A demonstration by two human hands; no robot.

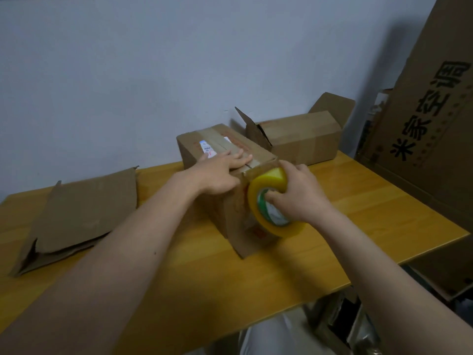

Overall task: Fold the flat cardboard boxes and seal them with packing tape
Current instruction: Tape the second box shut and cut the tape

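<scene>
On the wooden table (294, 272), the tape roll (271, 201) is gripped by the right hand (297, 193) against the near end of the folded box (230, 180), whose top flaps are pressed by the flat-fingered left hand (220, 172), while a flattened box (82, 213) lies leftward and an open-flapped box (302, 137) is set behind.

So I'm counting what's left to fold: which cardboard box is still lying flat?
The flattened box at the table's left edge. The middle box under the left hand stands folded; the far box is formed with open flaps.
</scene>
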